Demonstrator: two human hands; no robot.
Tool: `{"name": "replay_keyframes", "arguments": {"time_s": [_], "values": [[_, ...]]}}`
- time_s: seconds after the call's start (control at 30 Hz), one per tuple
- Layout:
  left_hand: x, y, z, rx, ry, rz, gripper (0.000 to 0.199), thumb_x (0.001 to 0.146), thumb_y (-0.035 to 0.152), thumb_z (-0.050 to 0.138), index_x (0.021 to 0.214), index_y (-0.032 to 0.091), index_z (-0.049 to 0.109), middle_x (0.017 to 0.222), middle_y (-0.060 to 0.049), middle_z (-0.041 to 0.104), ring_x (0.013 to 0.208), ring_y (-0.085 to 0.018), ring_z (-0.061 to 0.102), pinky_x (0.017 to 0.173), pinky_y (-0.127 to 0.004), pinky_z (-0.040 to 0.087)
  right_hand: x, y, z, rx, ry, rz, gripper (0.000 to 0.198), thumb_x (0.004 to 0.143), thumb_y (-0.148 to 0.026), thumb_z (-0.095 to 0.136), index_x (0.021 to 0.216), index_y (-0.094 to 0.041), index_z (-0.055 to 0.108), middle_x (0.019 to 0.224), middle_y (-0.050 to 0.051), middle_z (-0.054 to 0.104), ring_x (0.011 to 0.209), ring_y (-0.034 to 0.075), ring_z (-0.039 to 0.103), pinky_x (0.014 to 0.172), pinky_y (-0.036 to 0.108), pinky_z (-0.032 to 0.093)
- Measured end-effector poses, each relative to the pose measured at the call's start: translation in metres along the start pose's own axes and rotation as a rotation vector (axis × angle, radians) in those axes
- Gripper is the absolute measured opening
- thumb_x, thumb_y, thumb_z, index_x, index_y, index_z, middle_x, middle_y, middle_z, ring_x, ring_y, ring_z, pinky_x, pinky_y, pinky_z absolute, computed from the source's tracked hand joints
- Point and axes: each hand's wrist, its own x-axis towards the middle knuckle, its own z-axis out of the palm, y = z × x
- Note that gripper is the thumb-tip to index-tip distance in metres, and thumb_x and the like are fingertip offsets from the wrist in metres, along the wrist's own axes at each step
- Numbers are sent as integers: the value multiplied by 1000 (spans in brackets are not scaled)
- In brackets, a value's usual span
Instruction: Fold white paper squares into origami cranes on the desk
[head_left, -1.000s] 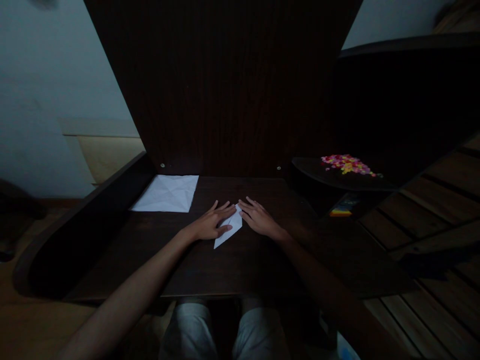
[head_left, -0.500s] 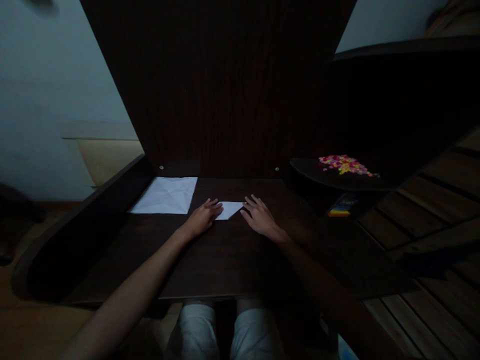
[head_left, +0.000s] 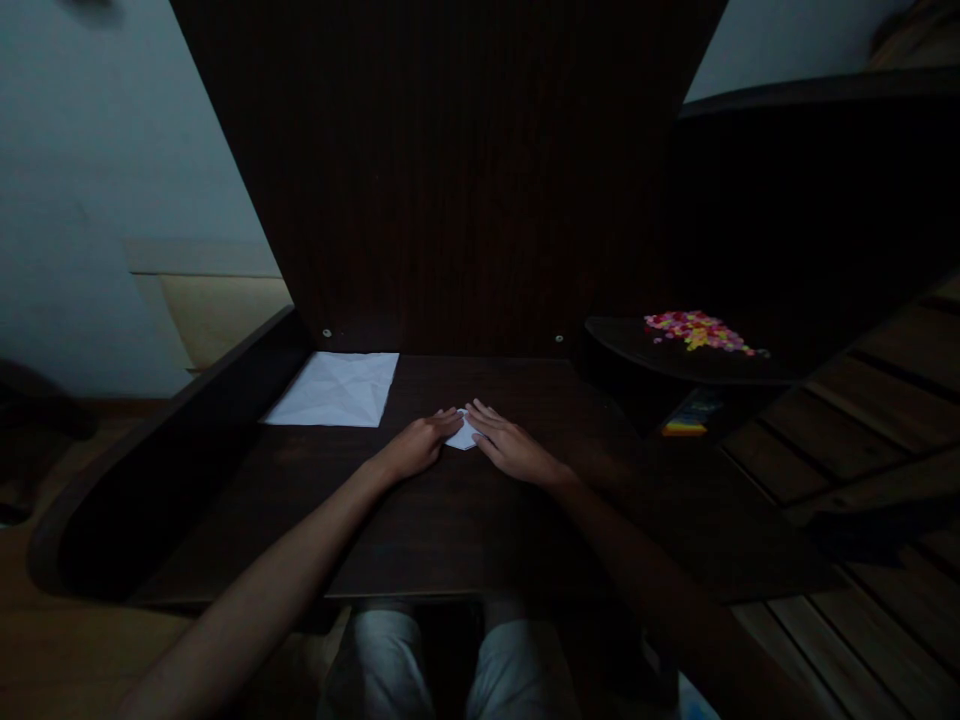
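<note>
A small folded piece of white paper (head_left: 463, 435) lies flat on the dark tabletop in front of me. From its left side, my left hand (head_left: 418, 445) rests over the edge with fingers stretched onto the paper. Across from it, my right hand (head_left: 514, 447) lies with extended fingers over the paper's right part. Both hands look open and flat, and their fingertips nearly meet at the paper's top. Much of the paper is hidden under the fingers. To the left lies a larger creased white sheet (head_left: 334, 390), apart from both hands.
A heap of small pink, red and yellow pieces (head_left: 701, 330) sits on a rounded dark shelf (head_left: 622, 342) at the right. Beneath it is a box with a yellow-orange edge (head_left: 684, 429). A raised side panel (head_left: 172, 430) borders the dark desk (head_left: 450, 540) on the left.
My right hand has moved left onto the paper, and my left hand has shifted slightly right. Less of the folded paper shows, and its visible outline is different. The view has shifted slightly.
</note>
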Motion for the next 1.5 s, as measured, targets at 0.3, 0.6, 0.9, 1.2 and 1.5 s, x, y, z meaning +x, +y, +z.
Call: {"name": "replay_keyframes", "arguments": {"time_s": [0.3,0.6,0.9,1.2,1.5], "values": [[2,9,9,104,14,-135,52,98,38,28,140,9,35,149,-18,33,141,-22,23,116,-42,22,-1,5,6,-32,-92,16,53,99,-38,28,145,-12,29,151,13,29,142,23,20,116,47,22],[-3,9,12,167,-38,-201,63,97,49,24,144,6,28,151,-21,26,142,-27,17,115,-45,18,-2,3,6,-72,-117,49,55,99,-39,28,146,-12,27,152,13,25,142,23,20,116,45,21],[-6,4,13,183,-59,-218,66,96,52,23,148,11,20,154,-18,16,144,-27,10,115,-47,15,-2,4,6,-76,-127,60,56,99,-41,26,147,-14,25,153,12,24,142,23,19,116,45,21],[-9,1,8,167,-78,-176,61,97,48,22,146,13,23,153,-17,21,143,-25,13,115,-45,16,-3,1,2,-61,-143,70,63,97,-51,26,148,-15,23,153,11,24,143,23,18,117,45,19],[-2,9,-6,89,14,-268,56,96,47,26,129,10,52,144,-16,42,137,-26,33,113,-43,26,-5,9,-1,-76,-42,95,57,94,-48,40,143,-18,37,150,11,33,143,27,15,116,52,17]]}}
